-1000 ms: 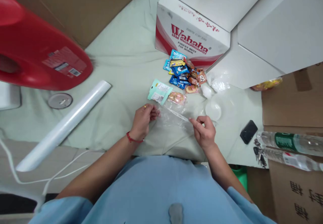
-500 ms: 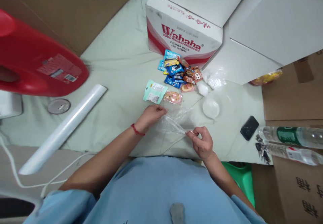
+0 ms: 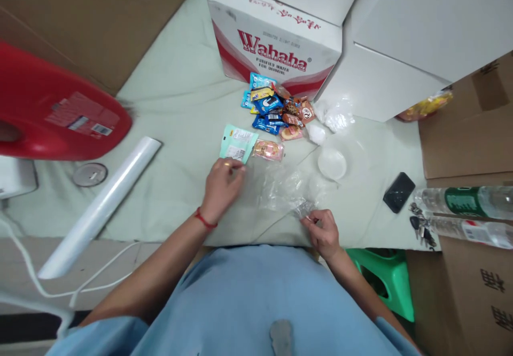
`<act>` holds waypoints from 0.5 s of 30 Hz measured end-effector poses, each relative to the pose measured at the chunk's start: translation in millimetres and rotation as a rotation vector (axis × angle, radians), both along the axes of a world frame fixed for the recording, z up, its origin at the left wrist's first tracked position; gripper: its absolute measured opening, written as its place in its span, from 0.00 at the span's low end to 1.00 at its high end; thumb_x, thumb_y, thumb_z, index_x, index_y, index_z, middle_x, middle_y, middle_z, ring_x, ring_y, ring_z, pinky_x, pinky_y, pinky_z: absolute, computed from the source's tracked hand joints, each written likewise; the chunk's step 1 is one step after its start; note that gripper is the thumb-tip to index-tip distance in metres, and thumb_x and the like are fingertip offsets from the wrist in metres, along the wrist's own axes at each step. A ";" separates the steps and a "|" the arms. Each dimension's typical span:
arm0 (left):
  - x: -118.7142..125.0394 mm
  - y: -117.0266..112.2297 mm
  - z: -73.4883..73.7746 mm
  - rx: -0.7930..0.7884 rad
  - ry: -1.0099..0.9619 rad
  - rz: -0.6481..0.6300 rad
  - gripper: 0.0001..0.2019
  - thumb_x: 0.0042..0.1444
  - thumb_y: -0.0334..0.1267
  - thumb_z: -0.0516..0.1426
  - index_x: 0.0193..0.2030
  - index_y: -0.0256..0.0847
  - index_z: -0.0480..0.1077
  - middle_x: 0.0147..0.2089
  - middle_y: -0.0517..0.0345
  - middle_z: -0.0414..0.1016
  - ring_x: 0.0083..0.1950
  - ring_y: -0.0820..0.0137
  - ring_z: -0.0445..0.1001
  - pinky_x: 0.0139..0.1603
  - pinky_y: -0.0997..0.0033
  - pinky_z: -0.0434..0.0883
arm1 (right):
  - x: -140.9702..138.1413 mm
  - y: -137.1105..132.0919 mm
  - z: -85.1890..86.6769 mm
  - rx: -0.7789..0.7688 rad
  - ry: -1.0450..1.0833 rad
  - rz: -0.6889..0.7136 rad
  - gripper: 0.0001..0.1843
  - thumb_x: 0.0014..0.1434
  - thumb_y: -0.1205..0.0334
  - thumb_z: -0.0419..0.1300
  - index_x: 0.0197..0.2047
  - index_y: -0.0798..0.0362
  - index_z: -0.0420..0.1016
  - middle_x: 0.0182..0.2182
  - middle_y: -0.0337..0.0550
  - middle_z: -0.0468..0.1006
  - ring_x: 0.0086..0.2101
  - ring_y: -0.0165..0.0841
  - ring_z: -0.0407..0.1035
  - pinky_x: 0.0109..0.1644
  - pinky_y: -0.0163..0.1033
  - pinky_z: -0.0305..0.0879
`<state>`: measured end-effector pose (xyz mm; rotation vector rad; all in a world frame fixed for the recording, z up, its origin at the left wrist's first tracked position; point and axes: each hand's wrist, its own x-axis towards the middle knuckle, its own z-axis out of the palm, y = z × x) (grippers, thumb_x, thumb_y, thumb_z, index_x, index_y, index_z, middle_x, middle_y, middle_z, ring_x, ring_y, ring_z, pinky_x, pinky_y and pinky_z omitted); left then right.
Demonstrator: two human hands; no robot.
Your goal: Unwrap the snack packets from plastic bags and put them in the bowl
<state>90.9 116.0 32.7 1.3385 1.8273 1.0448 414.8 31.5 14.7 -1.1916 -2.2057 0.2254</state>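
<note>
Right hand (image 3: 323,233): the thumb and forefinger pinch the near right corner of the bag (image 3: 282,187), near the front edge of the tabletop (image 3: 176,105).
Bag: it is clear, thin and crumpled; it lies on the tabletop between the 2 hands, nearer to the person than the cake (image 3: 268,150) and to the left of the dish (image 3: 332,163). Where its left border ends is too transparent to tell.
Left hand (image 3: 224,187): the thumb and fingertips are close together, just below the packet (image 3: 238,143); I cannot tell if they pinch something. There is a ring on 1 finger and a red band (image 3: 206,219) on the wrist.
Packet: mint green with white printed labels, lying aslant, the cake just beside it on the right.
Cake: inside a clear and pink wrapper.
Snacks (image 3: 270,107): a heap of blue, yellow and brown wrappers, in front of the box (image 3: 276,46).
Box: white and red, with the print "Wahaha".
Dish: white and round, near the small white pouch (image 3: 316,133).
Roll (image 3: 100,206): pale and shiny, it lies diagonally, its near end past the tabletop edge; the round lid (image 3: 90,175) and the red jug (image 3: 80,110) are beyond it.
Phone (image 3: 399,192): black, near the keys (image 3: 422,227) and 2 lying bottles (image 3: 463,201).
Stool (image 3: 380,276): green, partly hidden by the right forearm.
</note>
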 end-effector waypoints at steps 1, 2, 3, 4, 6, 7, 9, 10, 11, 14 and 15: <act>8.0 3.4 3.6 0.072 0.105 -0.109 0.12 0.61 0.45 0.58 0.45 0.41 0.77 0.49 0.48 0.78 0.53 0.56 0.73 0.60 0.53 0.68 | -1.3 -0.2 -1.5 -0.002 0.013 0.005 0.13 0.69 0.68 0.60 0.45 0.44 0.85 0.35 0.43 0.78 0.35 0.35 0.70 0.39 0.42 0.71; 17.3 8.7 6.5 0.143 0.205 -0.225 0.15 0.63 0.46 0.58 0.50 0.42 0.77 0.55 0.45 0.77 0.60 0.52 0.71 0.65 0.49 0.65 | -2.6 0.2 -2.4 -0.008 0.024 0.008 0.13 0.68 0.68 0.60 0.45 0.44 0.85 0.35 0.44 0.78 0.36 0.35 0.70 0.40 0.42 0.70; 27.6 15.6 8.3 0.203 0.278 -0.328 0.18 0.64 0.47 0.57 0.56 0.42 0.76 0.61 0.44 0.75 0.65 0.50 0.68 0.68 0.46 0.62 | -3.5 1.0 -2.7 -0.017 0.035 0.012 0.13 0.68 0.69 0.60 0.45 0.44 0.85 0.36 0.44 0.78 0.36 0.35 0.70 0.40 0.42 0.70; 38.4 23.9 8.7 0.241 0.315 -0.424 0.22 0.65 0.47 0.57 0.62 0.43 0.73 0.66 0.44 0.72 0.70 0.50 0.64 0.72 0.45 0.58 | -4.2 2.2 -2.4 -0.032 0.047 0.015 0.13 0.68 0.69 0.60 0.45 0.43 0.85 0.36 0.44 0.78 0.36 0.36 0.69 0.40 0.43 0.70; 59.1 41.9 5.3 0.287 0.355 -0.612 0.29 0.64 0.50 0.58 0.70 0.43 0.67 0.70 0.44 0.69 0.75 0.49 0.59 0.76 0.43 0.50 | -4.2 4.3 -0.1 -0.060 0.071 0.026 0.13 0.68 0.69 0.61 0.45 0.42 0.85 0.36 0.43 0.78 0.37 0.36 0.69 0.41 0.43 0.69; 67.9 50.4 2.0 0.280 0.368 -0.682 0.32 0.63 0.51 0.60 0.71 0.42 0.66 0.69 0.42 0.70 0.75 0.48 0.58 0.77 0.42 0.47 | -3.4 5.0 1.8 -0.066 0.085 0.035 0.14 0.67 0.69 0.61 0.46 0.42 0.85 0.37 0.43 0.77 0.37 0.36 0.69 0.41 0.43 0.68; 80.1 63.3 -5.8 0.231 0.375 -0.795 0.29 0.60 0.50 0.62 0.65 0.39 0.71 0.60 0.41 0.77 0.70 0.47 0.64 0.76 0.41 0.49 | 0.2 4.9 6.4 -0.049 0.104 0.046 0.14 0.66 0.71 0.62 0.46 0.42 0.85 0.37 0.43 0.77 0.37 0.37 0.69 0.41 0.43 0.68; 82.7 66.7 -9.4 0.190 0.351 -0.830 0.23 0.60 0.49 0.62 0.57 0.39 0.76 0.53 0.42 0.80 0.65 0.48 0.69 0.74 0.43 0.53 | 3.2 4.0 8.5 -0.030 0.105 0.041 0.15 0.66 0.71 0.62 0.46 0.42 0.85 0.37 0.43 0.77 0.36 0.37 0.69 0.40 0.43 0.68; 82.7 67.6 -12.2 0.148 0.314 -0.848 0.16 0.60 0.47 0.62 0.49 0.40 0.78 0.46 0.44 0.81 0.59 0.50 0.74 0.70 0.46 0.59 | 6.9 2.5 10.1 -0.010 0.105 0.025 0.15 0.66 0.72 0.62 0.46 0.42 0.85 0.37 0.43 0.77 0.36 0.37 0.69 0.40 0.43 0.69; 69.8 55.8 -14.9 0.051 0.187 -0.786 0.12 0.63 0.44 0.56 0.34 0.43 0.76 0.34 0.49 0.79 0.42 0.58 0.76 0.52 0.58 0.69 | 21.5 -4.4 8.8 0.001 0.125 -0.070 0.16 0.66 0.72 0.61 0.46 0.42 0.85 0.37 0.43 0.76 0.37 0.37 0.70 0.39 0.44 0.71; 62.5 48.1 -14.1 0.040 0.173 -0.736 0.13 0.65 0.45 0.53 0.35 0.43 0.75 0.34 0.50 0.79 0.39 0.60 0.75 0.48 0.60 0.69 | 26.8 -6.8 6.1 -0.021 0.149 -0.107 0.16 0.66 0.72 0.60 0.45 0.42 0.86 0.37 0.43 0.77 0.37 0.37 0.70 0.39 0.44 0.72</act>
